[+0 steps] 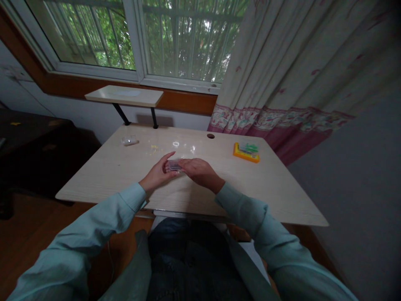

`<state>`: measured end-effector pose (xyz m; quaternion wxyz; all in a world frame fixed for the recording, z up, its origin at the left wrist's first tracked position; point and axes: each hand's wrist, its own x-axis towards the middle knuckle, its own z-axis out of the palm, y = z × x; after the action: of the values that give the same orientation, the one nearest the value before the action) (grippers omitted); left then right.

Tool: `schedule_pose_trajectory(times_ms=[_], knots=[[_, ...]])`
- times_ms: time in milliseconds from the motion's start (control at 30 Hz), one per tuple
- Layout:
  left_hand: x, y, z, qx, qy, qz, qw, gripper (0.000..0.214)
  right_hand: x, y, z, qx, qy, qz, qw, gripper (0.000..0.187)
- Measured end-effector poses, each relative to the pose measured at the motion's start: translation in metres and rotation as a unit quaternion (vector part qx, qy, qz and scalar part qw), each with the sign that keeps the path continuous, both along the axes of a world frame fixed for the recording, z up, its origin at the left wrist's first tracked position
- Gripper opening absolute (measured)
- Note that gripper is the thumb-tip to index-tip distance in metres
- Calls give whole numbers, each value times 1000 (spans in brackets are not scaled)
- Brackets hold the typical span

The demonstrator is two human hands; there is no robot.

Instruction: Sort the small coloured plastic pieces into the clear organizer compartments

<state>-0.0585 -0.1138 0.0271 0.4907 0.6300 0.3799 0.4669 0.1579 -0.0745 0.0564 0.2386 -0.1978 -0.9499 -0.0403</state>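
Observation:
A small clear plastic box (174, 165) is held between my two hands above the pale wooden desk (260, 188). My left hand (160, 172) grips it from the left side, thumb extended along the far side. From the right, my right hand (198, 170) has its fingers closed on the box's right end and hides part of it. What the box contains is too small to make out. Beyond my hands lie small yellow pieces (154, 147) and a few shiny clear bits (192, 148) on the desktop.
At the desk's left stands a clear container (129, 141) lying on its side. To the right is an orange-yellow box (246, 155) with green items on top. A raised shelf (125, 95) stands at the back left, near the window. A curtain (269, 100) hangs behind the right side.

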Motion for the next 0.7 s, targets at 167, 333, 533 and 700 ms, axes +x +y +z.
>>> schedule_pose_trajectory(times_ms=[167, 333, 533, 700], knots=[[2, -3, 5, -17, -6, 3, 1000, 88, 4, 3, -4, 48, -12, 15, 999, 31], [2, -2, 7, -31, -17, -8, 999, 86, 5, 3, -3, 54, -27, 7, 998, 28], [2, -2, 6, -57, -16, -16, 998, 82, 5, 1, -3, 36, -21, 22, 999, 27], [3, -2, 1, -75, -18, -17, 997, 78, 5, -3, -5, 2, -21, 15, 1000, 26]])
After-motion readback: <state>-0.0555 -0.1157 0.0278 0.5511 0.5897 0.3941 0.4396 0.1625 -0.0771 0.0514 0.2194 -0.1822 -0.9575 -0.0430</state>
